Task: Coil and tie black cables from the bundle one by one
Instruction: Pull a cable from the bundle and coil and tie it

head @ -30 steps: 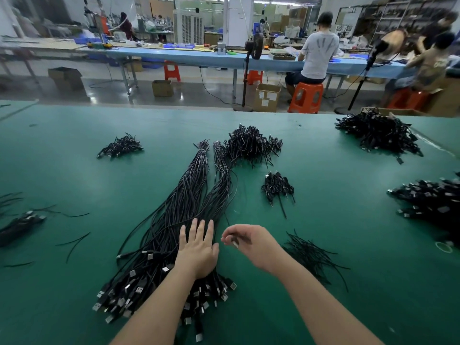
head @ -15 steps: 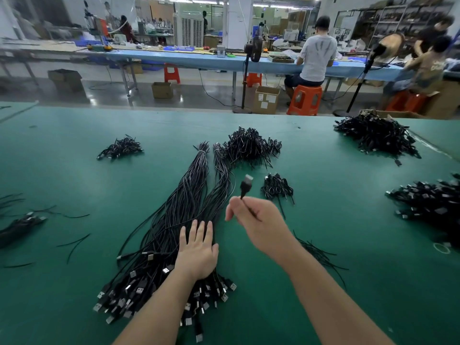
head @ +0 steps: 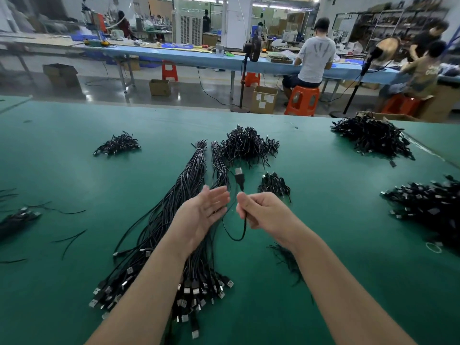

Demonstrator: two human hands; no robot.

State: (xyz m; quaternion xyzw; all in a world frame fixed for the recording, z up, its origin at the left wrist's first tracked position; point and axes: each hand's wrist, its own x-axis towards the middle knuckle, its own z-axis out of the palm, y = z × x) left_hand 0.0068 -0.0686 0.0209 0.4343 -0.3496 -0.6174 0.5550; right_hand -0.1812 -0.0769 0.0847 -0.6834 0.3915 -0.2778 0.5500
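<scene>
Your right hand (head: 263, 212) pinches one cable (head: 242, 221) just below its plug, lifted beside the bundle (head: 174, 220) on the worktop (head: 348, 220). Your left hand (head: 199, 217), fingers straight, waits alongside: catch the hanging loop and wind even turns.

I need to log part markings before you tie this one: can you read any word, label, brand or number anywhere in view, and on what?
None can be read.
Label on the cardboard box by the orange stool: too small and blurred.
Print on a seated person's shirt: blurred.
Plug of the cable in the right hand: no marking visible.
</scene>
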